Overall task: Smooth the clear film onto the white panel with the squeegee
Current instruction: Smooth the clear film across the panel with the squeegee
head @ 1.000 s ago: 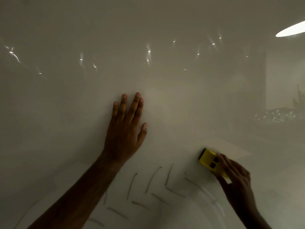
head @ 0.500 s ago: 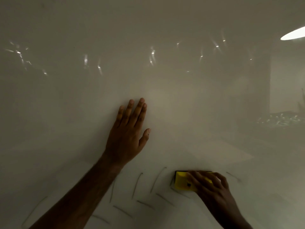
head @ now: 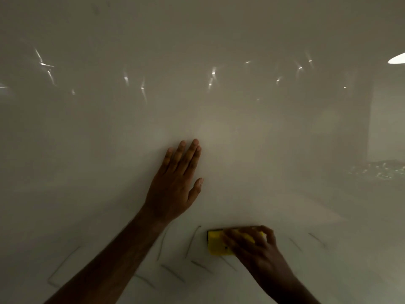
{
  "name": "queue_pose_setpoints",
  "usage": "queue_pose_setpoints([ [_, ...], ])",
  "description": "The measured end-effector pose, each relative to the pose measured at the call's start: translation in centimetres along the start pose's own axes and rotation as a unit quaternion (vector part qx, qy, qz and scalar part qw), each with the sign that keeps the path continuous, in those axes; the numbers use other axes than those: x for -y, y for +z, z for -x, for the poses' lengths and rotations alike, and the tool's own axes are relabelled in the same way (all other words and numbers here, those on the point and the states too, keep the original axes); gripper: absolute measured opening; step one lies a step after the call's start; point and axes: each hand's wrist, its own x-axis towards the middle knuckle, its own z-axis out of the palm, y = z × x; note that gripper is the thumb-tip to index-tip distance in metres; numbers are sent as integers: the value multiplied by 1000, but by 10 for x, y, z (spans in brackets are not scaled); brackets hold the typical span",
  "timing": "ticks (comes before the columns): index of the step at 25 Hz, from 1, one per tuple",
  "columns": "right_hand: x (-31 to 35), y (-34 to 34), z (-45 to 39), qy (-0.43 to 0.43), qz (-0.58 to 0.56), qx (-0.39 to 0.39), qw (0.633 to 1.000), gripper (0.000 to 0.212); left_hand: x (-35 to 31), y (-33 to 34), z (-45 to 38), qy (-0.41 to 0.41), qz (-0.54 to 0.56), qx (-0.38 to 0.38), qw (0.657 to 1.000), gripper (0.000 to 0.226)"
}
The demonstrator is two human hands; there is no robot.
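Note:
A glossy white panel fills the whole view, covered by clear film that shows only as thin grey crease lines low in the middle. My left hand lies flat on the panel, fingers together and pointing up, thumb out to the right. Below and to its right, my right hand presses a yellow squeegee with a dark top edge against the film. Its fingers cover the squeegee's right half.
Small bright glints dot the upper panel. A bright lamp reflection sits at the right edge, and a reflected cluttered surface shows below it. More creases lie right of the squeegee.
My right hand has slid the squeegee left and down across the film, from the lower right to just below the left hand. The left hand stays pressed in place.

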Motion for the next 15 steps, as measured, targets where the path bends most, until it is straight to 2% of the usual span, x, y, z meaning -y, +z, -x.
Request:
queue_pose_setpoints([
  [3,-17,-5,22,-15,9,13,1000,52,25,-3,26,-20,1,0,1000,77],
  [7,-37,-31,-9,67,-13,-21,997,55,54,-9,65,-50,-10,2,999,78],
  [10,-16,-29,-50,103,-34,-51,993,64,59,-7,79,-56,-15,6,998,78],
  [12,6,-18,-58,75,-44,-49,995,63,60,-7,81,-57,-11,4,998,77],
  [15,24,2,-29,-30,-49,-3,998,57,76,-10,89,-74,-14,2,997,77],
])
